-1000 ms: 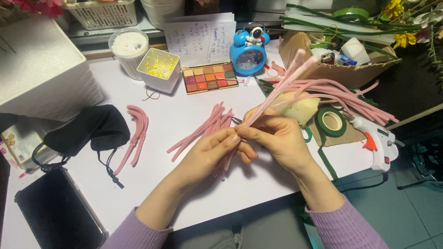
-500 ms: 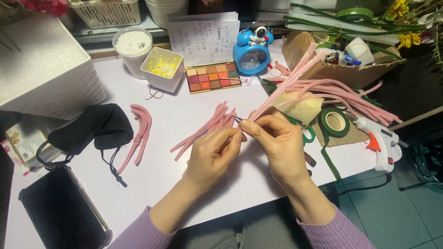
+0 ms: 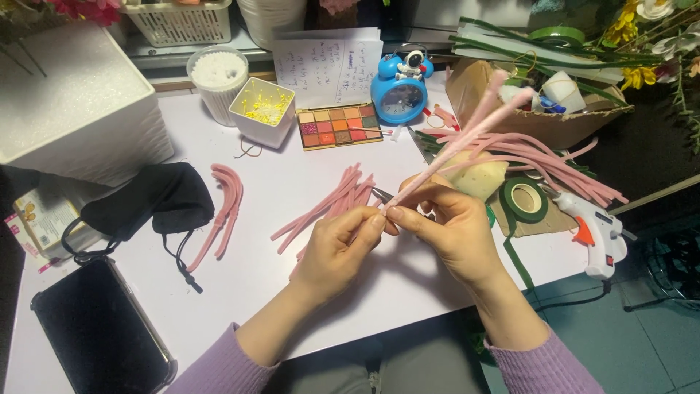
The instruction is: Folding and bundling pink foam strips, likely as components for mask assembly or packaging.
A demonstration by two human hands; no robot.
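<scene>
A white tabletop [image 3: 277, 175] carries everything. Along its far edge stand a round tub of cotton buds [image 3: 216, 80], a square white cup of yellow bits [image 3: 262, 111], an eyeshadow palette [image 3: 339, 125] and a blue alarm clock [image 3: 399, 91]. A black pouch [image 3: 149, 201] lies toward the left edge, a black phone [image 3: 98, 335] at the near left corner. Pink pipe cleaners [image 3: 332, 208] lie loose mid-table, two bent ones [image 3: 222, 208] beside the pouch. Near the right edge rest green tape [image 3: 525, 201] and a white glue gun [image 3: 594, 230].

Bare table [image 3: 240, 273] left of hands.
</scene>
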